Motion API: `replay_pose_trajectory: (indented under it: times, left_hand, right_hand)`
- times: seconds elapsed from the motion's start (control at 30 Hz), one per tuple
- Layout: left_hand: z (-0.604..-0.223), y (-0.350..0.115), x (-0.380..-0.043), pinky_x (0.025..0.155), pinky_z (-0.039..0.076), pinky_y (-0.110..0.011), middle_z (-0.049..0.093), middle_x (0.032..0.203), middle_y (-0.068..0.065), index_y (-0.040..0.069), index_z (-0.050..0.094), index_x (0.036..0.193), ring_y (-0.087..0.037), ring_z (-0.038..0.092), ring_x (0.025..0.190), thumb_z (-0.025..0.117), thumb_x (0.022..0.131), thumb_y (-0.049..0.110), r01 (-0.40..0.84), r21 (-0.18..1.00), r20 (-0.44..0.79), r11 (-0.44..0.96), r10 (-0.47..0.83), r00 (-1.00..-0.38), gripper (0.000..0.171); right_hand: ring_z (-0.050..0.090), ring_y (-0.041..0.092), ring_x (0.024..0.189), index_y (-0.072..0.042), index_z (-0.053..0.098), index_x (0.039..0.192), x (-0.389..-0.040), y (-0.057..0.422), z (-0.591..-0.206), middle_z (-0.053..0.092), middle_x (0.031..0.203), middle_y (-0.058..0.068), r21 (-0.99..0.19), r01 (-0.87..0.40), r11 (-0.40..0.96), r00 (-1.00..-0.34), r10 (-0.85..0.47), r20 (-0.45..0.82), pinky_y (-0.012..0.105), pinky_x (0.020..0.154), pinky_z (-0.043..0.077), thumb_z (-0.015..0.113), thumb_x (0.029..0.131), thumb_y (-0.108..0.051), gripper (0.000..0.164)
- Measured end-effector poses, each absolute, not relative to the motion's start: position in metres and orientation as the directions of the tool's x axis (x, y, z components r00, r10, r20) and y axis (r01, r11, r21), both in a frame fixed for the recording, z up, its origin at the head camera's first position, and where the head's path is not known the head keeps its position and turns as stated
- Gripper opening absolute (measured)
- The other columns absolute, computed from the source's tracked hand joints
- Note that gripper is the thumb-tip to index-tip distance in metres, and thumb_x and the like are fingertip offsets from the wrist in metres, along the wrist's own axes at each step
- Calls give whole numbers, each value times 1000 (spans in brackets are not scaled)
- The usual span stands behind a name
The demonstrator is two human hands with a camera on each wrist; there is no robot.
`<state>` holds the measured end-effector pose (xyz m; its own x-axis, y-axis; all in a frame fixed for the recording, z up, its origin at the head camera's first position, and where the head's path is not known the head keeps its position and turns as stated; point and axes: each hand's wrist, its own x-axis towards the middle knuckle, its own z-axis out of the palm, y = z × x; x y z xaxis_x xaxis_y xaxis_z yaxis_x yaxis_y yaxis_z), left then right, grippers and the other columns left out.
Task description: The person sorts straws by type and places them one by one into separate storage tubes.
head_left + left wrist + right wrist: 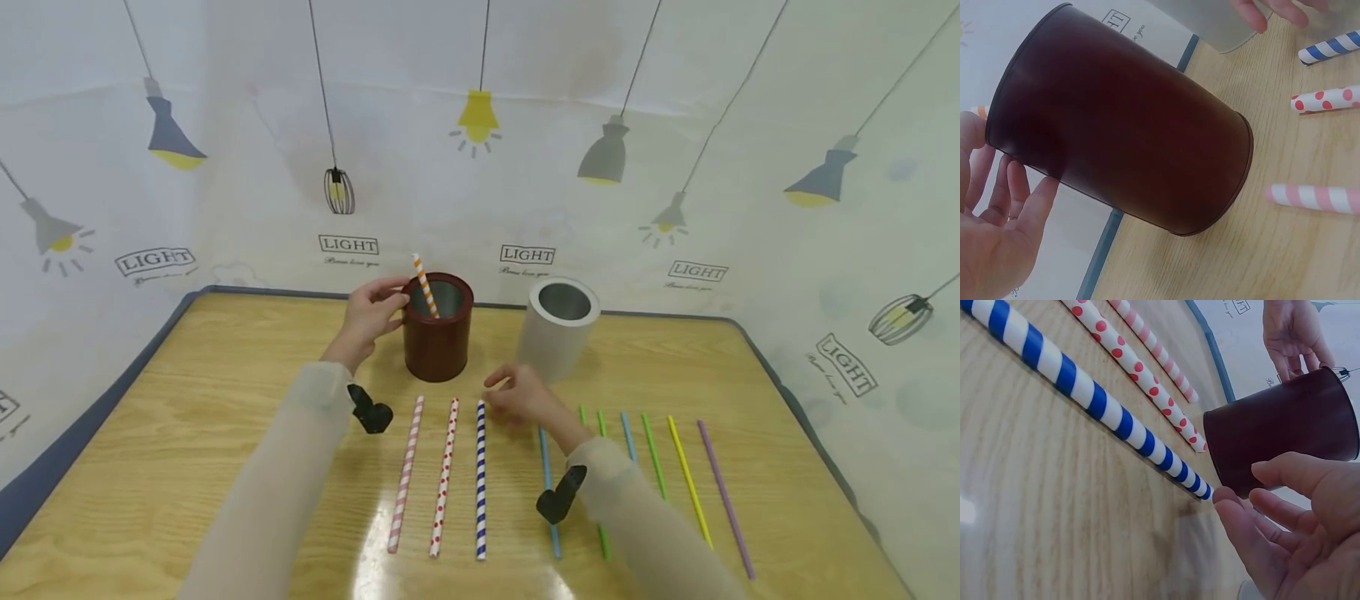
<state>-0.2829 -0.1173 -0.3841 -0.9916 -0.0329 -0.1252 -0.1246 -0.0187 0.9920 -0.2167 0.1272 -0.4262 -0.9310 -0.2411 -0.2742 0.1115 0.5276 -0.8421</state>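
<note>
A dark red cup [438, 350] stands upright at the back of the table. In it leans an orange-and-white striped paper straw [424, 286]. My left hand [370, 313] rests its fingertips on the cup's left side, close below the rim, with nothing gripped. My right hand [522, 392] hovers near the far end of a blue-and-white striped straw [482, 483], thumb and fingers spread apart around nothing in the right wrist view. Left of that straw lie a red-dotted straw [444, 483] and a pink-and-white striped straw [407, 475].
A white cup [553, 337] stands right of the red one, just behind my right hand. Several plain straws lie in a row on the right, among them a yellow straw [690, 479] and a purple straw [726, 498]. My right forearm crosses over some. A printed cloth [420, 125] hangs behind the table.
</note>
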Motion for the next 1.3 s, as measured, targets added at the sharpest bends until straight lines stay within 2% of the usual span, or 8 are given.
replay_pose_trajectory:
  times: [0.13,0.37,0.6,0.7,0.9,1.17,1.3]
  left_hand:
    - [-383,-119,-282,78,51,-32,53,104,-4,9,56,125,-12,56,89,56,89,11,-128,992,-128,-20,-45,-991,36]
    - [-384,-118,-281,73,52,-30,53,101,-3,8,56,124,-11,56,85,56,88,10,-118,993,-119,-29,-48,-992,36]
    - [-385,-117,-282,80,51,-35,52,102,-4,9,57,124,-13,56,88,57,89,11,-125,992,-126,-20,-45,-991,36]
    - [-385,-118,-281,78,51,-34,53,101,-4,9,57,125,-12,56,88,57,89,11,-122,992,-123,-22,-44,-991,36]
    - [-385,-118,-280,69,52,-26,53,102,-4,8,57,124,-11,56,85,57,88,10,-121,991,-124,-52,-53,-991,36]
    - [-385,-117,-281,79,51,-35,52,100,-4,9,57,124,-12,56,88,57,88,11,-114,993,-116,-34,-42,-992,36]
    - [-384,-117,-281,79,51,-35,53,101,-3,9,57,124,-12,56,89,57,88,12,-108,994,-109,-26,-41,-993,36]
  right_hand:
    - [57,18,51,3,60,103,-213,126,-431,62,69,11,-850,128,511,-931,-234,-281,32,43,50,64,82,-5,23]
    - [61,20,55,5,55,105,-206,122,-439,63,70,15,-885,179,431,-927,-229,-299,35,44,51,62,83,-3,25]
    - [62,19,59,3,52,111,-199,118,-444,64,77,11,-878,251,408,-917,-189,-351,35,46,52,64,84,-6,30]
    - [61,18,59,1,52,112,-199,118,-444,64,77,10,-870,270,413,-914,-172,-366,34,46,52,64,84,-7,32]
    - [61,16,57,2,51,112,-201,119,-450,64,73,9,-869,259,422,-917,-176,-358,32,47,52,63,84,-5,31]
    - [58,14,52,1,52,112,-199,121,-454,61,67,7,-872,224,436,-932,-165,-322,29,46,51,65,83,-7,33]
    - [55,13,49,1,52,112,-198,120,-456,58,63,7,-877,195,439,-942,-166,-292,26,43,49,66,83,-8,33]
